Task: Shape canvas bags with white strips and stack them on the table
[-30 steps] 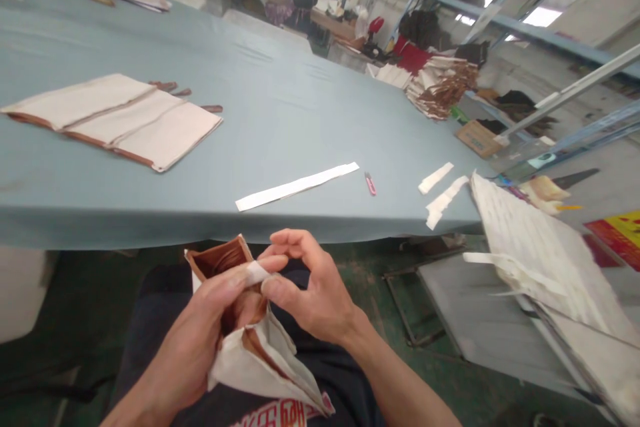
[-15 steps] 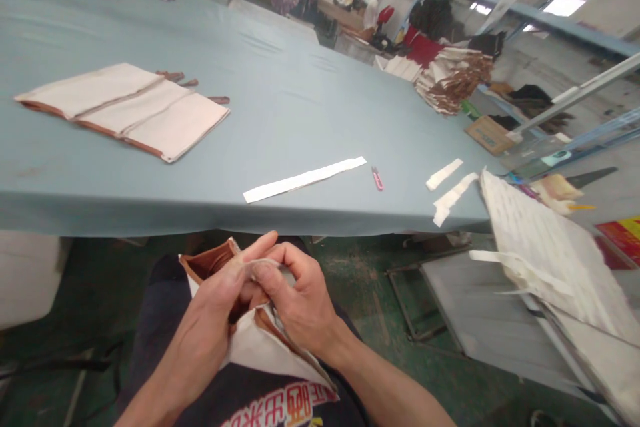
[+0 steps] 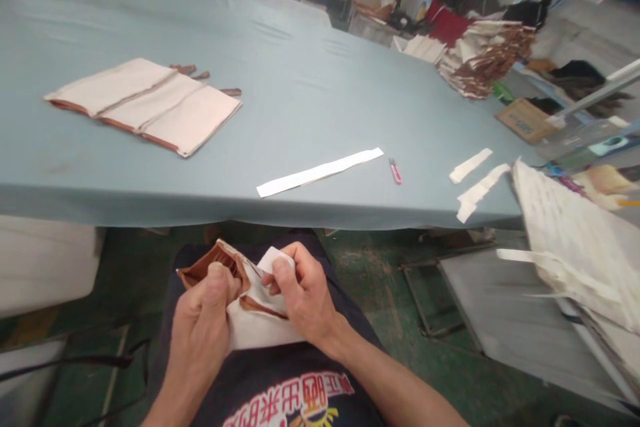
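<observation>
Over my lap I hold a folded piece of brown leather with a white fabric lining [image 3: 250, 320]. My left hand [image 3: 203, 320] is closed on its left side, thumb pressed on the brown edge. My right hand [image 3: 303, 297] is closed on its upper right part, pinching a small white tab between thumb and fingers. The piece rests against my dark shirt, below the front edge of the grey-blue table [image 3: 300, 93].
On the table lie a row of flat beige pieces [image 3: 145, 103] at the left, a long white strip [image 3: 320, 172], a small pink clipper [image 3: 395, 171] and two short white strips [image 3: 475, 177]. A stack of white sheets [image 3: 565, 233] sits on a low stand at my right.
Both hands have drawn down and closer to my body with the piece. The white tab is now folded up under my right thumb. My view has tilted a little to the left.
</observation>
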A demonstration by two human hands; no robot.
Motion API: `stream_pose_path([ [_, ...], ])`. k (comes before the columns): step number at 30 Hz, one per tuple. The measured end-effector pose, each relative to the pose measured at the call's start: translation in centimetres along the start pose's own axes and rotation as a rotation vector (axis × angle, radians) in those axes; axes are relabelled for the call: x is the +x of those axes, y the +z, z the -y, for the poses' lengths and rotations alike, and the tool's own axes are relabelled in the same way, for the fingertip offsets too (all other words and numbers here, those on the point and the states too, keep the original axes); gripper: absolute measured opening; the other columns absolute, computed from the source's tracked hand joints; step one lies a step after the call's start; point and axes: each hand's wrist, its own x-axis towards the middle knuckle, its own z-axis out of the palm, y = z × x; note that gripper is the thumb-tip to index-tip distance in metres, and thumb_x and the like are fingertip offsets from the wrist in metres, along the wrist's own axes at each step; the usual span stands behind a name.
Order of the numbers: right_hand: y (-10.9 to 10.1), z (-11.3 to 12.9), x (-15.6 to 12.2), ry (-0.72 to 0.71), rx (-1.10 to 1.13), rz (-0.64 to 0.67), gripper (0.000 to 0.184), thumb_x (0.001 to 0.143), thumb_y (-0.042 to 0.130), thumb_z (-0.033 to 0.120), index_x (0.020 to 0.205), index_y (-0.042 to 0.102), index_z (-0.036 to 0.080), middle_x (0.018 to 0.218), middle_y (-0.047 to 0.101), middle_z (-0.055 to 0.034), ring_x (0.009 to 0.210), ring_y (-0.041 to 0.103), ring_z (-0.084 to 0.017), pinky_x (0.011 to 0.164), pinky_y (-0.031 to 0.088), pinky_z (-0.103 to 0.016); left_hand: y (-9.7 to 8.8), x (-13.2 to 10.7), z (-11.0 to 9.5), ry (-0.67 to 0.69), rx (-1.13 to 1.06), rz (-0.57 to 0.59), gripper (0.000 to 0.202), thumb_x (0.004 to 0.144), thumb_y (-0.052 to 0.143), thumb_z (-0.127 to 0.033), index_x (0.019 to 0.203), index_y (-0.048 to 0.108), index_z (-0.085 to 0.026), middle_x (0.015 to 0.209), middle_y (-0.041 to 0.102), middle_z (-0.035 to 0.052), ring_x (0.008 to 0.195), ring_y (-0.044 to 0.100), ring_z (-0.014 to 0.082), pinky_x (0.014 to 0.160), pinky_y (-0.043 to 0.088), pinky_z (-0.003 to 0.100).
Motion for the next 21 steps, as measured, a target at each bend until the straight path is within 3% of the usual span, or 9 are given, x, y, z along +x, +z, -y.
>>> stream_pose_path([
  [6, 1.7, -2.7, -1.6, -0.087, -0.312, -0.037, 0.029, 0.108, 0.057, 0.051, 0.091, 0.061, 0.027, 0.073, 0.075, -0.0040, 0.061, 0.068, -0.021, 0.062, 0.047, -0.031, -0.5, -1.1, 0.7, -0.031, 0.039, 0.039, 0.073, 0.113, 0.039, -0.074, 0.064, 0.064, -0.026, 0.061, 0.058, 0.0029, 0.061, 0.053, 0.0232, 0.057, 0.046, 0.033],
  [10, 2.5, -4.4, -1.2, -0.055, -0.315, -0.040, 0.028, 0.107, 0.058, 0.051, 0.093, 0.063, 0.027, 0.074, 0.077, -0.0052, 0.061, 0.070, -0.022, 0.061, 0.048, -0.030, -1.6, -1.7, 0.0, -0.053, 0.112, 0.109, 0.057, 0.099, 0.065, -0.075, 0.072, 0.069, -0.025, 0.066, 0.063, -0.0011, 0.058, 0.052, 0.0190, 0.055, 0.043, 0.028],
  [16, 2.4, -3.4, -1.0, -0.023, -0.255, 0.019, 0.027, 0.104, 0.057, 0.050, 0.090, 0.059, 0.026, 0.068, 0.066, 0.0009, 0.058, 0.060, -0.018, 0.061, 0.041, -0.029, -3.5, -0.8, 0.5, 0.058, 0.293, 0.250, 0.051, 0.095, 0.063, -0.064, 0.065, 0.066, -0.023, 0.057, 0.059, -0.0022, 0.052, 0.054, 0.0163, 0.050, 0.040, 0.025],
  [21, 1.7, -1.8, -0.9, 0.026, -0.113, 0.032, 0.041, 0.106, 0.046, 0.057, 0.080, 0.051, 0.026, 0.065, 0.052, 0.0041, 0.058, 0.046, -0.014, 0.057, 0.035, -0.028, -4.0, -0.4, 1.4, 0.068, 0.243, 0.279, 0.048, 0.104, 0.058, -0.060, 0.075, 0.070, -0.023, 0.067, 0.067, -0.0011, 0.059, 0.058, 0.0182, 0.054, 0.047, 0.025],
])
